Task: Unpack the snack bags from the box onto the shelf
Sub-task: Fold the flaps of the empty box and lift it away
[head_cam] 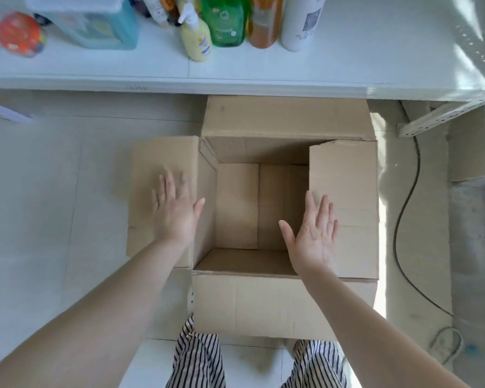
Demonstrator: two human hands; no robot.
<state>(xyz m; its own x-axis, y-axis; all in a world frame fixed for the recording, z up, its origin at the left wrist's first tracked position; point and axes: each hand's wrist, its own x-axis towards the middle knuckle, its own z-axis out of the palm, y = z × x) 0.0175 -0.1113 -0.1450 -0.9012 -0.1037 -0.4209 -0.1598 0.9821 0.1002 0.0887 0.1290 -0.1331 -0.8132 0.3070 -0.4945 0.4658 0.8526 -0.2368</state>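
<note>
An open cardboard box (pixel 263 303) stands on the floor below a white shelf (pixel 361 51). Its inside shows only bare cardboard; no snack bags are visible in it. My left hand (pixel 177 211) lies flat, fingers straight, over the left flap (pixel 151 158). My right hand (pixel 314 236) is held open, palm turned left, beside the raised right flap (pixel 347 191). Neither hand holds anything. A red round packet (pixel 18 33) lies at the shelf's far left.
On the shelf stand a blue container (pixel 95 23), a yellow pump bottle (pixel 198 40), a green bottle (pixel 226 21), an orange bottle (pixel 265 23) and a white bottle (pixel 301 23). A black cable (pixel 403 219) runs over the floor right of the box. My striped trouser legs (pixel 199 362) are below.
</note>
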